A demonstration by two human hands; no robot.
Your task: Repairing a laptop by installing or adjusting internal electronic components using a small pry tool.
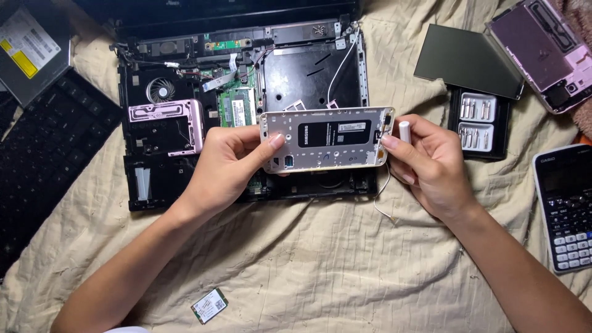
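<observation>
While both hands meet above the middle of the scene in the head view, an opened phone (327, 139) with its back cover off is held level between them, its dark battery facing up; the left hand (225, 163) clasps the phone's left end, thumb on top and fingers beneath; the right hand (428, 163) pinches the phone's right end with thumb and forefinger while also gripping a small white cylindrical tool (404, 131), which stands upright just beside that end. Directly below the phone lies a dismantled laptop base (246, 98), its fan, green memory board and wiring exposed; a pink phone panel (169, 123) rests on its left part. A detached black keyboard (43, 166) lies at the far left on the creased beige cloth (320, 259); an open case of screwdriver bits (478, 123) sits near the right hand, with a second opened pink device (546, 49) above it; a calculator (567, 209) lies at the right edge; a small green circuit card (209, 306) lies apart near the bottom.
</observation>
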